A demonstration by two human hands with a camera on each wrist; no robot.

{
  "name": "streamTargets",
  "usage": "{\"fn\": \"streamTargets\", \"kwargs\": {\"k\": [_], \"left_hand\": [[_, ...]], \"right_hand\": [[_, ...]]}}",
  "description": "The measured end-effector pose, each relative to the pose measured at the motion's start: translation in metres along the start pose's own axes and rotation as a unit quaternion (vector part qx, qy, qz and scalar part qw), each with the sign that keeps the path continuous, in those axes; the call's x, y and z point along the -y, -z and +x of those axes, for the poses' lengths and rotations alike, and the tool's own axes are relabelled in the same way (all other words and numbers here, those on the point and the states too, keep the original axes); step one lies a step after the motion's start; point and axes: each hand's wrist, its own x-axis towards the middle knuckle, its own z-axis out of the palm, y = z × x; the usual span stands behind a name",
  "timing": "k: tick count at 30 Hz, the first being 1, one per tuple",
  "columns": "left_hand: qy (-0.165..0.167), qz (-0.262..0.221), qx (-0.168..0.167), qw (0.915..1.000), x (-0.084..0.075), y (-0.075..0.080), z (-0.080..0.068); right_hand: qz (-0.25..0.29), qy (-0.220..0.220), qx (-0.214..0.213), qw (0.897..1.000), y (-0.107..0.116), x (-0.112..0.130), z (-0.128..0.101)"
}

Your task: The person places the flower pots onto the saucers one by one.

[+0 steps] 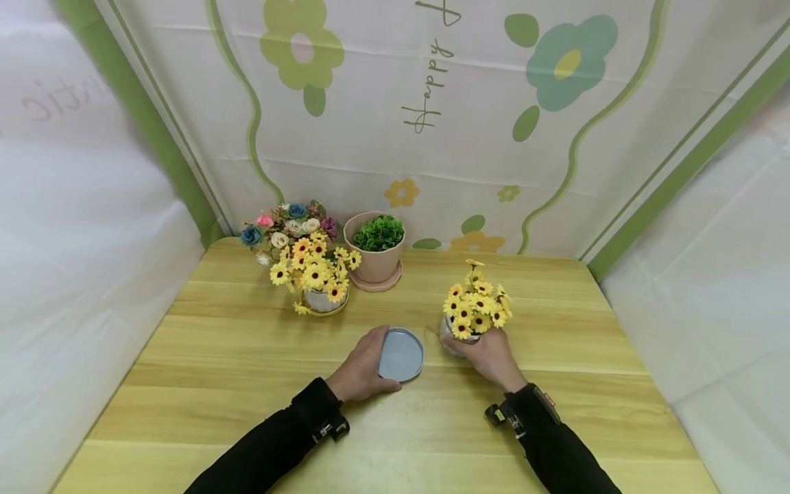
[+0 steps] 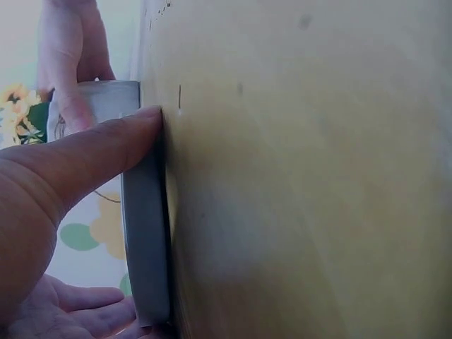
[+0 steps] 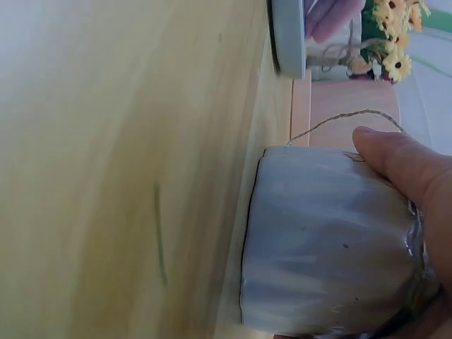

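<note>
Left hand [image 1: 361, 367]: is gripping the grey saucer [image 1: 401, 354] by its rim; the thumb [image 2: 99, 152] is pressing one edge and the fingers are curling round the far edge, moderately spread to span the saucer.
Right hand [image 1: 487, 357]: is wrapping round the small grey pot [image 3: 328, 240]; the thumb [image 3: 406, 166] is lying along the pot's side, and the fingers are curling behind it, out of sight.
Grey saucer: is lying flat on the wooden table [image 1: 247, 384], near the front centre, just beside the small grey pot; it is holding nothing.
Small grey pot: is standing upright on the table, right of the saucer; it is holding a bunch of yellow flowers [image 1: 475, 305]; a thin string [image 3: 339, 120] is trailing from its upper part.
Silver pot [image 1: 324, 300]: is standing at the rear left, holding yellow flowers, with mixed roses [image 1: 286, 223] showing behind them.
Pink pot [image 1: 374, 257]: is standing on its own pink saucer [image 1: 385, 283], holding a green plant [image 1: 378, 233].
Count: three pots, two saucers, two hands.
Backdrop: a cloth with a flower print [image 1: 494, 103] is hanging behind the table.
</note>
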Motion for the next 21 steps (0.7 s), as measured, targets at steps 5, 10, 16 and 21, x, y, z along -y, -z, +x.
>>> {"fn": "streamTargets", "kwargs": {"k": [5,10,16,21], "left_hand": [[-0.002,-0.005,-0.004,1.0,-0.001,0.001,0.0],[0.0,-0.011,-0.009,0.9999,0.0,0.002,0.0],[0.001,-0.007,-0.009,0.9999,0.0,0.003,0.001],[-0.002,-0.012,-0.008,0.9999,0.001,0.001,0.0]], "right_hand": [[-0.009,0.016,-0.001,1.0,-0.005,0.007,-0.004],[-0.004,0.032,-0.006,0.999,-0.01,0.012,-0.007],[0.004,0.04,-0.02,0.999,-0.013,0.015,-0.007],[-0.006,0.062,-0.029,0.998,-0.013,0.018,-0.006]]}}
